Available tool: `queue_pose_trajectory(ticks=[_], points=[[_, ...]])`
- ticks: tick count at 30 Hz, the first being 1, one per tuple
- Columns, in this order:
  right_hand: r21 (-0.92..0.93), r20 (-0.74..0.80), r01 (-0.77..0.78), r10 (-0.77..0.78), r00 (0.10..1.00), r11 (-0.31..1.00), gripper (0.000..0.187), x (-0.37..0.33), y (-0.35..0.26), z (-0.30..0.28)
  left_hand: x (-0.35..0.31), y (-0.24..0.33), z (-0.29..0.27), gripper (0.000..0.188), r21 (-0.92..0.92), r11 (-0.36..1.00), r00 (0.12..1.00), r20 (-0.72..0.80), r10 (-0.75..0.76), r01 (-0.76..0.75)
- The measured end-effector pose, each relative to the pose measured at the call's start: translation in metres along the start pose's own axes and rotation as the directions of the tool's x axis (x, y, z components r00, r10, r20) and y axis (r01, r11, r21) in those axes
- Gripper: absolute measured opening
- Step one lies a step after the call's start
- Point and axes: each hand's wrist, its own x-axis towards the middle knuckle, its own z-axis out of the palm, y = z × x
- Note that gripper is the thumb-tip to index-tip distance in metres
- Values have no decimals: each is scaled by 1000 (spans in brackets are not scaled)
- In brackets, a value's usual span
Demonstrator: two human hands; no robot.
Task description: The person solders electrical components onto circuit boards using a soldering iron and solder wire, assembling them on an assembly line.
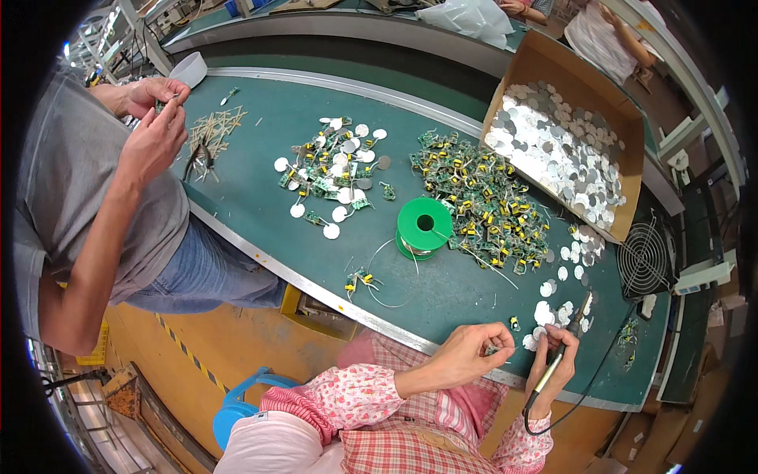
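So I've got a little circuit board (491,348) pinched between the fingertips of my left hand (467,352), just above the near edge of the green table (466,292), and the fingers of my right hand (554,362) are wrapped around a soldering iron (545,377), pen-style, tip pointing away from me. The board looks like it'd weigh next to nothing: stiff body, thin bendy leads, probably easy to damage, so I'd take it by the edges and not squeeze the parts. My fingers cover most of it, so I can't make out which bit I'm gripping. The iron seems stiff and light enough; handle only, since the metal end may be hot. Headcount: one board in my hand, one loose board (515,324) just beyond it, one iron, one green spool (412,225), one cardboard box (545,63) full of discs, one fan (647,257). Small cluster (361,279) near the spool is maybe two boards, overlapping. The big board heap (482,197) and the loose discs (562,272) are way too jumbled to count. One co-worker on my left, two hands (158,118) in view, one pair of pliers (197,162) nearby.
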Motion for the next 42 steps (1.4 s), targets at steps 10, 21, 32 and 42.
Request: queue_pose_trajectory(ticks=[10,21,32,42], points=[[6,29,15,-15,999,1000,13,-3,-13,5,-16,7,-1,11,132,972,972,-110,208,-194],[65,26,-101,100,995,993,13,-13,-18,0,-61,37,-15,8,387,900,945,-167,280,-198],[481,137,-241,199,970,843,26,-3,-27,8,-2,14,-8,10,120,990,993,-102,-66,78],[310,166,-77,26,986,948,30,-5,-36,-2,10,26,-12,14,167,978,992,-44,-122,127]])
